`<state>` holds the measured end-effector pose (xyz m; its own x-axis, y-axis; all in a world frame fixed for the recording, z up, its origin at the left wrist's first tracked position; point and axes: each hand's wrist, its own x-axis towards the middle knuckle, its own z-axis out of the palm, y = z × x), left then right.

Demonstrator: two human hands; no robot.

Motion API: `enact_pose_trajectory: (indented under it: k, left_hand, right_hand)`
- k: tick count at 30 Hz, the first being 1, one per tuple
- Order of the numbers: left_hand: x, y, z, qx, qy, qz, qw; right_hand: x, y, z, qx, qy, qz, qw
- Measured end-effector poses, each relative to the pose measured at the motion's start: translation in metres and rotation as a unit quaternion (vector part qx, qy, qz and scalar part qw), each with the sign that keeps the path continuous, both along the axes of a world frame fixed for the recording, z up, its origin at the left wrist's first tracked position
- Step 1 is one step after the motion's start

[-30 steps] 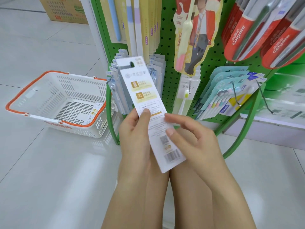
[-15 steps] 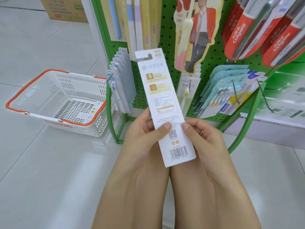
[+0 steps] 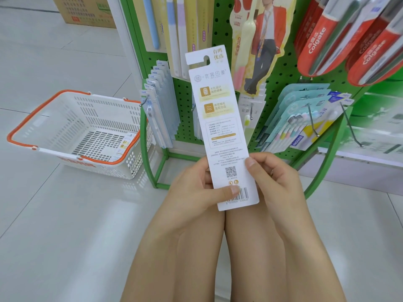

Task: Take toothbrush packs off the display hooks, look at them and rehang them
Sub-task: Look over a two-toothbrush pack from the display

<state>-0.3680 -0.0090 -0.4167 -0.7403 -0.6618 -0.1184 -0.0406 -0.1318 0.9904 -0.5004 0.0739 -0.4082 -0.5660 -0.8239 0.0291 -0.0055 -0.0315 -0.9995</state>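
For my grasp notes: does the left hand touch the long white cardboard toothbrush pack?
Touching. The head view shows the left hand with its thumb pressed on the long white cardboard toothbrush pack beside the barcode.

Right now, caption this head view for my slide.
Both hands hold a white toothbrush pack, back side up, before a green rack.

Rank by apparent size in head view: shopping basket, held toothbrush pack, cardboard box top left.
1. shopping basket
2. held toothbrush pack, though nearer the camera, so this is unsure
3. cardboard box, cropped and farther off

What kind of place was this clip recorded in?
Most likely a shop's oral-care aisle: a green pegboard display hung with Colgate toothbrush packs, and a shopping basket on the tiled floor.
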Motion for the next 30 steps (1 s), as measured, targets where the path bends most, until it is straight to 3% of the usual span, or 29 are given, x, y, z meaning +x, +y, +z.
enact_pose_trajectory:
  k: [6, 12, 24, 30]
  left_hand:
    - [-0.002, -0.002, 0.004, 0.021, 0.015, 0.021, 0.999]
    - [-0.013, -0.013, 0.019, -0.003, 0.049, 0.151, 0.987]
    - [-0.023, -0.026, 0.038, 0.016, 0.077, 0.265, 0.961]
    - [-0.022, -0.026, 0.038, -0.013, 0.057, 0.271, 0.961]
  right_hand:
    - [-0.002, 0.0, -0.001, 0.011, 0.006, 0.016, 1.0]
    - [0.0, 0.002, -0.002, 0.044, 0.08, 0.059, 0.994]
    - [0.001, 0.002, 0.001, 0.041, 0.054, 0.084, 0.994]
    - [0.005, -0.007, 0.009, 0.006, 0.1, -0.045, 0.994]
